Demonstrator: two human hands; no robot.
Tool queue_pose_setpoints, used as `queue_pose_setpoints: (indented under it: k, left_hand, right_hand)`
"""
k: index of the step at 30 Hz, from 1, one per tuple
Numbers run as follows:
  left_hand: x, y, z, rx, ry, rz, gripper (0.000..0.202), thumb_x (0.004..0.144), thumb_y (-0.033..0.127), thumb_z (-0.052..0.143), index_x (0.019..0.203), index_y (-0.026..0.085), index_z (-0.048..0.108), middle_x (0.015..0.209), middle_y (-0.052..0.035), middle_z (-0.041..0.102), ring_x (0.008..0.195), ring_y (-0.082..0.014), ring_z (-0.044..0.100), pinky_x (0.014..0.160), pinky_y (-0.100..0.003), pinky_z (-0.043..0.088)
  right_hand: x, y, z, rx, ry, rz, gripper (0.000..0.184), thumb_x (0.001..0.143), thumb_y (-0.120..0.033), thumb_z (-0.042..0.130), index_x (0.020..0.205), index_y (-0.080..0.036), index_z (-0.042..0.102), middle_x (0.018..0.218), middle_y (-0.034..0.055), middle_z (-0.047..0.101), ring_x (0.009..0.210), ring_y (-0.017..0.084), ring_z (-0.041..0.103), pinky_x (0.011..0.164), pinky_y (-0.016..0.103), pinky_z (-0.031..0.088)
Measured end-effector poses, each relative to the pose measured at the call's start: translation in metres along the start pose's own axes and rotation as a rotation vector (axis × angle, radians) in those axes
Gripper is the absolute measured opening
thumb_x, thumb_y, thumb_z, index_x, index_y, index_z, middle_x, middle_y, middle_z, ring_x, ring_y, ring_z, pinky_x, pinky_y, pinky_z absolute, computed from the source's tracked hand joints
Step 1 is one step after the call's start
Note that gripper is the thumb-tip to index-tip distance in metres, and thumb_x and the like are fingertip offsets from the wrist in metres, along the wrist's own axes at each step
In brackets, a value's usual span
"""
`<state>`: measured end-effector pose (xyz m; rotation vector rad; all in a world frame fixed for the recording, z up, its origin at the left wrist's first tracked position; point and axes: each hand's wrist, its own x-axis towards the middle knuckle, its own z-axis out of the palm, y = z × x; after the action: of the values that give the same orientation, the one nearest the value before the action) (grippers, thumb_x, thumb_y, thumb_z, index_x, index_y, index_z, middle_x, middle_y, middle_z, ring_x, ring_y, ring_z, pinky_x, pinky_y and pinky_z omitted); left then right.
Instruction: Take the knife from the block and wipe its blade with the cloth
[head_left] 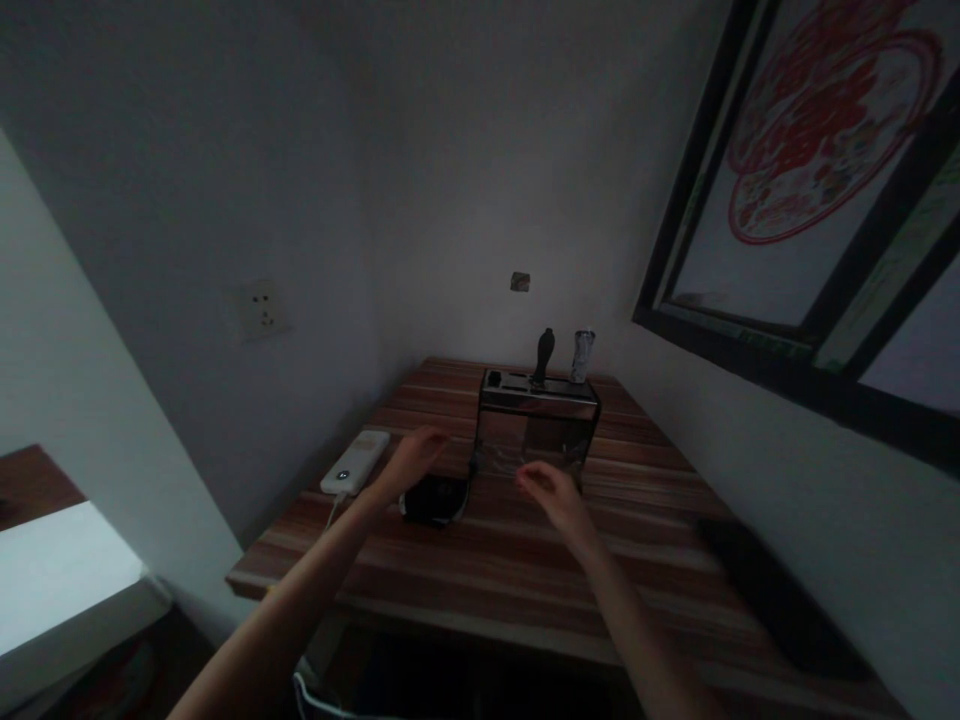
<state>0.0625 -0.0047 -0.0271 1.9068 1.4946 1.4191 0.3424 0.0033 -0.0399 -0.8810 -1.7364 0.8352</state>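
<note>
A dark-framed knife holder point(536, 402) with a see-through or shiny front stands on the wooden table. A black handle point(545, 352) and a grey patterned handle point(583, 352) stick up from its slotted top. My left hand point(421, 448) hovers to the left of the holder, fingers stretched toward it, with nothing visible in them. In front of the holder's lower right part is my right hand point(551, 488); thumb and fingertips come together in a pinch, and what they hold, if anything, is too dark to make out. Below my left hand lies a small black item point(435, 500).
A white power bank point(356, 462) with a cable rests at the table's left side. Toward the right edge lies a long dark flat object point(776, 595). Walls close in the striped table point(480, 570) behind and right; a framed picture point(810, 170) and a socket point(262, 308) are mounted there.
</note>
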Motion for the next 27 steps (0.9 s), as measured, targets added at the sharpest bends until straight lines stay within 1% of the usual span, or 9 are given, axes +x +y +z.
queue_pose_setpoints:
  k: [2,4,6,7,11,14,19,23,27]
  left_hand:
    - [-0.010,-0.007,-0.001,0.090,-0.047,0.006,0.020,0.073,0.021,0.058,0.092,0.020,0.066,0.097,-0.0066,0.066,0.096,-0.0243,0.059,0.091,-0.037,0.041]
    - [-0.019,-0.015,0.000,0.175,-0.072,0.004,0.022,0.074,0.018,0.056,0.094,0.021,0.065,0.099,-0.0069,0.066,0.096,-0.0240,0.059,0.090,-0.037,0.042]
    - [-0.025,-0.022,0.002,0.258,-0.079,-0.003,0.023,0.076,0.016,0.053,0.096,0.020,0.064,0.099,-0.0078,0.065,0.095,-0.0245,0.059,0.089,-0.037,0.042]
    - [-0.027,-0.025,0.003,0.295,-0.081,-0.004,0.024,0.076,0.015,0.053,0.097,0.020,0.064,0.100,-0.0081,0.064,0.095,-0.0248,0.059,0.088,-0.038,0.042]
    - [-0.031,-0.031,0.009,0.398,-0.114,0.010,0.020,0.078,0.017,0.053,0.094,0.023,0.064,0.098,-0.0073,0.065,0.093,-0.0248,0.059,0.086,-0.036,0.043]
    - [-0.033,-0.031,0.012,0.444,-0.138,0.023,0.015,0.079,0.022,0.054,0.089,0.023,0.064,0.094,-0.0072,0.065,0.092,-0.0251,0.059,0.086,-0.035,0.042]
    - [-0.038,-0.029,0.013,0.488,-0.156,0.044,0.014,0.079,0.026,0.056,0.089,0.020,0.063,0.094,-0.0107,0.063,0.093,-0.0290,0.057,0.086,-0.040,0.039]
    - [-0.040,-0.027,0.012,0.488,-0.165,0.045,0.013,0.079,0.029,0.057,0.088,0.020,0.062,0.093,-0.0098,0.062,0.092,-0.0281,0.056,0.086,-0.040,0.039]
    - [-0.040,-0.023,0.012,0.438,-0.183,0.061,0.012,0.079,0.029,0.057,0.084,0.020,0.061,0.094,-0.0087,0.061,0.093,-0.0266,0.054,0.087,-0.040,0.038]
  right_hand:
    - [0.004,-0.009,0.025,-0.062,-0.144,-0.010,0.019,0.076,-0.038,0.062,0.080,-0.021,0.068,0.080,0.0019,0.071,0.076,0.019,0.065,0.070,0.029,0.051]
    - [0.007,-0.015,0.048,-0.154,-0.214,0.003,0.014,0.078,-0.030,0.059,0.084,-0.020,0.067,0.082,0.0018,0.070,0.077,0.018,0.065,0.071,0.028,0.049]
    - [0.009,-0.016,0.067,-0.276,-0.245,0.037,0.014,0.078,-0.025,0.060,0.089,-0.020,0.067,0.079,0.0026,0.070,0.074,0.019,0.065,0.069,0.029,0.048]
    - [0.009,-0.016,0.075,-0.340,-0.250,0.055,0.017,0.077,-0.024,0.062,0.092,-0.020,0.066,0.080,0.0039,0.070,0.076,0.020,0.065,0.070,0.031,0.047]
    - [0.005,-0.012,0.098,-0.543,-0.253,0.104,0.030,0.075,-0.028,0.067,0.103,-0.019,0.062,0.101,0.0122,0.066,0.095,0.028,0.063,0.077,0.037,0.045]
    - [0.001,-0.009,0.104,-0.625,-0.260,0.128,0.033,0.076,-0.032,0.066,0.105,-0.020,0.060,0.104,0.0135,0.064,0.097,0.030,0.062,0.077,0.038,0.045]
    - [0.000,-0.005,0.104,-0.638,-0.248,0.139,0.027,0.079,-0.035,0.063,0.102,-0.021,0.058,0.102,0.0100,0.065,0.095,0.028,0.062,0.077,0.037,0.043]
    - [0.002,0.000,0.103,-0.568,-0.205,0.155,0.019,0.077,-0.028,0.064,0.093,-0.023,0.058,0.098,0.0052,0.064,0.093,0.024,0.061,0.077,0.033,0.042]
    - [0.003,0.004,0.102,-0.437,-0.164,0.154,0.013,0.072,-0.019,0.063,0.083,-0.022,0.057,0.091,0.0033,0.063,0.088,0.022,0.059,0.075,0.031,0.042]
